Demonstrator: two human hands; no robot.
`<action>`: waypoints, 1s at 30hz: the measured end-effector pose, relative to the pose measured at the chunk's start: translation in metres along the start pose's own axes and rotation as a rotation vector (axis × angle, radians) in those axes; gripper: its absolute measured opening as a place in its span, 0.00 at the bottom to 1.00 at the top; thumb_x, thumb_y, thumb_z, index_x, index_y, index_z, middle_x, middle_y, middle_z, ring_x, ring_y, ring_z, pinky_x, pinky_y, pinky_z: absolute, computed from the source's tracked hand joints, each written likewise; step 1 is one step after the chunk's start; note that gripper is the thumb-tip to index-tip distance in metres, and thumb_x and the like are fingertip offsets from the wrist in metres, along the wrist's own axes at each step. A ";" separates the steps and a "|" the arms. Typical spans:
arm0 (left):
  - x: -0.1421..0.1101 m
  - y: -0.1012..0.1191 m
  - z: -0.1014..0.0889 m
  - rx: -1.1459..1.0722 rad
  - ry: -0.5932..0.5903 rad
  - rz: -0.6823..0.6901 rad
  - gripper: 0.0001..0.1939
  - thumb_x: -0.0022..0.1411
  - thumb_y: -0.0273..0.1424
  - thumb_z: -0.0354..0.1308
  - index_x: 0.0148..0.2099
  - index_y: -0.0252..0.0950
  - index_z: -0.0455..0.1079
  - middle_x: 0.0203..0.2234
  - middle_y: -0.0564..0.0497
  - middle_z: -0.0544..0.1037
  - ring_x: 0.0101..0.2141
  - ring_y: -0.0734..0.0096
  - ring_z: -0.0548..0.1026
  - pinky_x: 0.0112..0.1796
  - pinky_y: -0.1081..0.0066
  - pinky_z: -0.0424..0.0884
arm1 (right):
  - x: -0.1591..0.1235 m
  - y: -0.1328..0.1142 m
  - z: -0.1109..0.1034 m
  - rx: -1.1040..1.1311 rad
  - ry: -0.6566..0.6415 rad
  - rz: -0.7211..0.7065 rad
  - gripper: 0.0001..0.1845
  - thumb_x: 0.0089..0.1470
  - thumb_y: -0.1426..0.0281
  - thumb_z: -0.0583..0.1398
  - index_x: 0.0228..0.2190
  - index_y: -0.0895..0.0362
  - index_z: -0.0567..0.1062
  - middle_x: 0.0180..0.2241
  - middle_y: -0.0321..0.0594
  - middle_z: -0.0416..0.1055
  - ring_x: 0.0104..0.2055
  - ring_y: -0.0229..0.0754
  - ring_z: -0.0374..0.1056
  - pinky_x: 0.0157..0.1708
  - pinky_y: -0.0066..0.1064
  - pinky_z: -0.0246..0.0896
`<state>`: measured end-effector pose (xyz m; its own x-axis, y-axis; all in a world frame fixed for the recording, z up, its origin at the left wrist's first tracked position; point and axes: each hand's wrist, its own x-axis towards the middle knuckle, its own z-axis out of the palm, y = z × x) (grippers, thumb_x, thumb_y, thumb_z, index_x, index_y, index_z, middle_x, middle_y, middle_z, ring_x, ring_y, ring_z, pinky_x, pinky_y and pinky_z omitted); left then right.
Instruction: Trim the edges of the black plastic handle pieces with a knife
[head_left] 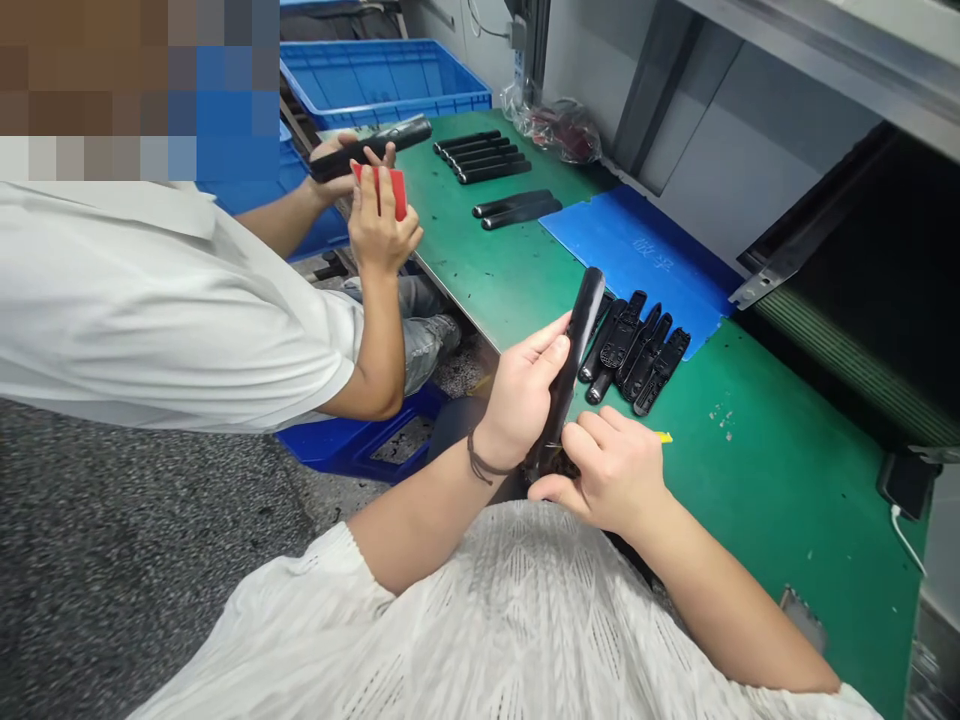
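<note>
A long, glossy black plastic casing (pixel 587 305) slants up and away from my body, and my left hand (pixel 523 395) is wrapped around its middle. Closed in a fist near the casing's lower end is my right hand (pixel 611 462). It grips a thin yellow-handled tool (pixel 665 437), whose yellow end sticks out past the knuckles. A slim tip shows against the casing by my thumb; the rest of the tool is hidden, so its exact kind is unclear. Just beyond my hands lie several black plastic shells (pixel 636 350), some with their ribbed insides facing up.
On the green table (pixel 780 480) lie a blue sheet (pixel 645 250) and rows of black casings (pixel 484 160). At left, a co-worker (pixel 247 310) holds a black casing and a red piece (pixel 397 192). A blue crate (pixel 382 80) stands behind; a phone-like device (pixel 907 485) with a cable sits right.
</note>
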<state>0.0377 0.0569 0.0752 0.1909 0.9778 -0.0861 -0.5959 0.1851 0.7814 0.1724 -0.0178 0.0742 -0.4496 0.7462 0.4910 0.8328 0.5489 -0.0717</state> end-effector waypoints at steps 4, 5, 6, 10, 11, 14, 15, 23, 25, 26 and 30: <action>0.006 -0.003 -0.002 0.004 0.002 0.010 0.23 0.67 0.42 0.64 0.61 0.41 0.75 0.20 0.59 0.68 0.16 0.82 0.60 0.17 0.78 0.58 | -0.002 -0.006 0.000 -0.002 -0.024 0.002 0.33 0.63 0.39 0.53 0.24 0.55 0.67 0.22 0.37 0.63 0.27 0.39 0.53 0.29 0.36 0.44; 0.007 -0.003 -0.002 -0.015 0.017 0.007 0.23 0.67 0.42 0.64 0.61 0.40 0.75 0.20 0.59 0.67 0.16 0.82 0.60 0.16 0.78 0.57 | -0.003 -0.007 0.000 -0.011 -0.028 0.001 0.32 0.64 0.40 0.54 0.24 0.54 0.67 0.23 0.37 0.63 0.27 0.39 0.53 0.29 0.36 0.44; 0.008 -0.003 -0.001 -0.037 0.034 0.000 0.22 0.68 0.42 0.63 0.60 0.40 0.75 0.20 0.59 0.66 0.16 0.82 0.59 0.15 0.78 0.56 | -0.003 -0.007 0.001 -0.021 -0.031 -0.004 0.31 0.65 0.42 0.54 0.24 0.54 0.67 0.23 0.37 0.63 0.27 0.39 0.53 0.29 0.36 0.43; 0.008 -0.001 0.006 -0.123 0.113 -0.049 0.15 0.69 0.38 0.62 0.54 0.38 0.75 0.20 0.61 0.62 0.15 0.83 0.58 0.14 0.79 0.55 | -0.005 -0.005 0.002 -0.071 0.009 -0.040 0.30 0.68 0.46 0.54 0.22 0.54 0.66 0.22 0.37 0.61 0.27 0.40 0.51 0.28 0.37 0.39; 0.008 -0.001 0.007 -0.141 0.133 -0.058 0.13 0.69 0.37 0.62 0.51 0.37 0.74 0.20 0.61 0.62 0.15 0.84 0.57 0.14 0.80 0.55 | -0.006 -0.005 0.003 -0.087 0.028 -0.044 0.30 0.68 0.46 0.54 0.22 0.54 0.66 0.21 0.36 0.61 0.27 0.40 0.50 0.27 0.37 0.38; 0.009 -0.002 0.009 -0.175 0.187 -0.063 0.08 0.71 0.36 0.59 0.46 0.37 0.72 0.20 0.61 0.62 0.14 0.84 0.57 0.14 0.80 0.55 | -0.009 -0.006 0.008 -0.139 0.092 -0.050 0.30 0.68 0.47 0.55 0.21 0.54 0.65 0.20 0.36 0.58 0.26 0.40 0.49 0.27 0.38 0.37; 0.011 -0.003 0.008 -0.181 0.205 -0.065 0.08 0.71 0.36 0.58 0.44 0.37 0.72 0.20 0.61 0.63 0.14 0.84 0.57 0.14 0.80 0.55 | -0.011 -0.007 0.010 -0.153 0.111 -0.055 0.30 0.67 0.48 0.56 0.21 0.54 0.64 0.20 0.35 0.58 0.26 0.40 0.49 0.27 0.38 0.37; 0.027 -0.006 -0.014 -0.216 0.386 -0.088 0.12 0.67 0.40 0.63 0.40 0.38 0.67 0.19 0.62 0.62 0.14 0.84 0.59 0.15 0.80 0.54 | -0.037 -0.005 0.022 -0.023 -0.023 0.156 0.06 0.67 0.70 0.58 0.42 0.54 0.76 0.25 0.34 0.69 0.26 0.38 0.60 0.26 0.34 0.46; 0.027 -0.004 -0.015 -0.231 0.402 -0.086 0.11 0.67 0.38 0.63 0.40 0.38 0.66 0.19 0.62 0.62 0.14 0.84 0.59 0.15 0.80 0.54 | -0.039 -0.003 0.020 0.059 -0.176 0.330 0.21 0.67 0.69 0.57 0.59 0.55 0.69 0.34 0.38 0.76 0.29 0.39 0.67 0.26 0.32 0.52; 0.026 -0.004 -0.014 -0.234 0.411 -0.082 0.10 0.67 0.37 0.62 0.40 0.38 0.66 0.20 0.62 0.62 0.14 0.84 0.59 0.15 0.80 0.54 | -0.038 -0.004 0.019 0.142 -0.216 0.393 0.25 0.67 0.66 0.58 0.62 0.55 0.66 0.37 0.39 0.77 0.30 0.40 0.69 0.27 0.31 0.56; 0.025 -0.017 -0.009 -0.208 0.419 -0.062 0.09 0.68 0.38 0.60 0.42 0.39 0.66 0.21 0.61 0.63 0.15 0.83 0.60 0.16 0.79 0.56 | -0.025 -0.013 0.020 0.558 -0.057 0.449 0.19 0.64 0.59 0.64 0.52 0.54 0.73 0.33 0.36 0.74 0.31 0.38 0.69 0.31 0.29 0.63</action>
<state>0.0459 0.0793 0.0541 -0.0748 0.9117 -0.4040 -0.7452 0.2181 0.6301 0.1665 -0.0361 0.0455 -0.1315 0.9552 0.2650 0.6588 0.2839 -0.6966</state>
